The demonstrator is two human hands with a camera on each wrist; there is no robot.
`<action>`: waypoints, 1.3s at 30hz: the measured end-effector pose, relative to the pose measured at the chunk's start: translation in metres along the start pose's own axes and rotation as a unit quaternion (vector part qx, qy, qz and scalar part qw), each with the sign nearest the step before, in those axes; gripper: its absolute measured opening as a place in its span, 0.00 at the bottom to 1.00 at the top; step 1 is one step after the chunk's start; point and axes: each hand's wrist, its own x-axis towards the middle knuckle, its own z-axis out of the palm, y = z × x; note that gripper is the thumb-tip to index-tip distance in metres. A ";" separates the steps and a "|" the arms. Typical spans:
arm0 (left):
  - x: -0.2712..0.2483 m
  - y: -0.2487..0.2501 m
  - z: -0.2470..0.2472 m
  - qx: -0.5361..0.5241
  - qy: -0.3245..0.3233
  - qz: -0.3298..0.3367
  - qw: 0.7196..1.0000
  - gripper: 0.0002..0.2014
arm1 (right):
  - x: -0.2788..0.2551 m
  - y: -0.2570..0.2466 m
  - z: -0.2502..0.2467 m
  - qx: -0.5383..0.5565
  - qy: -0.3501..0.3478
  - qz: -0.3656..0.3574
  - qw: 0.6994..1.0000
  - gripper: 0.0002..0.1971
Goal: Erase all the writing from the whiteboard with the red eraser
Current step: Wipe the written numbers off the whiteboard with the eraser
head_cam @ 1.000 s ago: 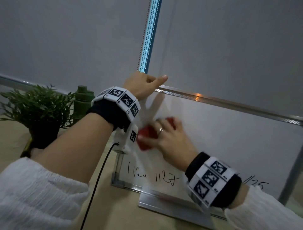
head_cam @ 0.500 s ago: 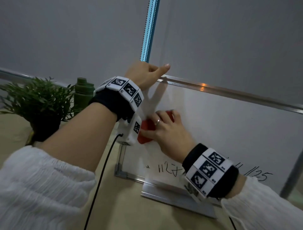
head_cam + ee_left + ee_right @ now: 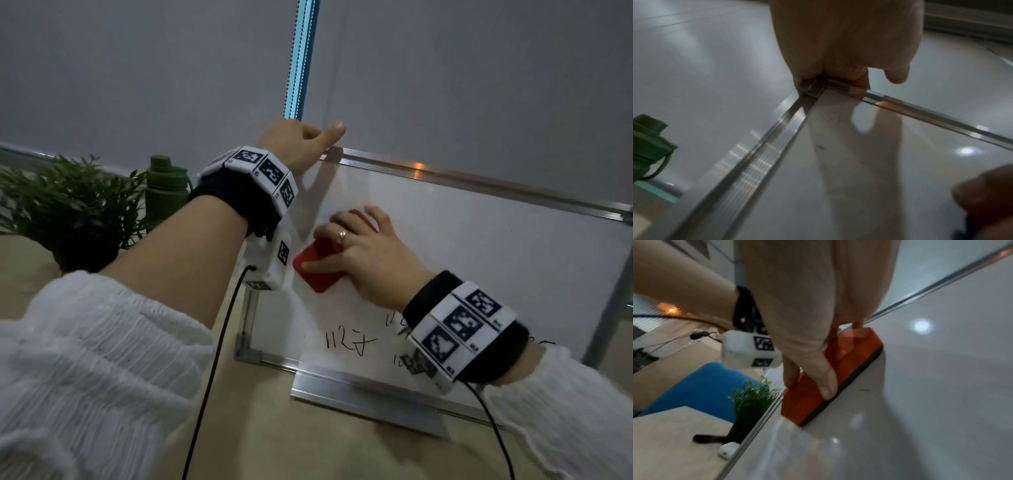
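The whiteboard [image 3: 479, 246] stands upright on the table, its aluminium frame [image 3: 764, 155] running to the top left corner. My left hand [image 3: 301, 140] grips that top left corner [image 3: 818, 87], thumb pointing right along the top edge. My right hand [image 3: 359, 253] holds the red eraser [image 3: 317, 269] flat against the board's left part, thumb and fingers pinching its long sides [image 3: 824, 382]. Black handwriting [image 3: 349, 342] remains along the board's lower edge, partly hidden behind my right wrist band. The upper left area of the board looks wiped, with a few faint specks [image 3: 820, 147].
A potted green plant [image 3: 72, 212] and a dark green bottle [image 3: 164, 192] stand left of the board. An aluminium tray [image 3: 366, 394] juts out under the board's bottom edge. Black cables [image 3: 212, 377] hang from both wrist bands. A grey wall lies behind.
The leftmost handwriting at the board's bottom has disappeared. My right hand and the eraser have slid a little right and down on the board; my left hand keeps its grip on the corner.
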 end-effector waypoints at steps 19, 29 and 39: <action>-0.007 0.005 -0.002 -0.006 0.002 -0.001 1.000 0.27 | -0.006 0.024 -0.007 0.009 0.036 -0.042 0.998 0.17; -0.008 0.005 -0.004 -0.015 0.023 0.001 1.000 0.28 | -0.025 0.026 0.005 -0.002 -0.008 -0.162 0.987 0.15; -0.011 0.010 -0.002 -0.014 0.024 -0.014 1.000 0.29 | -0.059 -0.018 0.051 0.009 -0.045 -0.191 0.980 0.08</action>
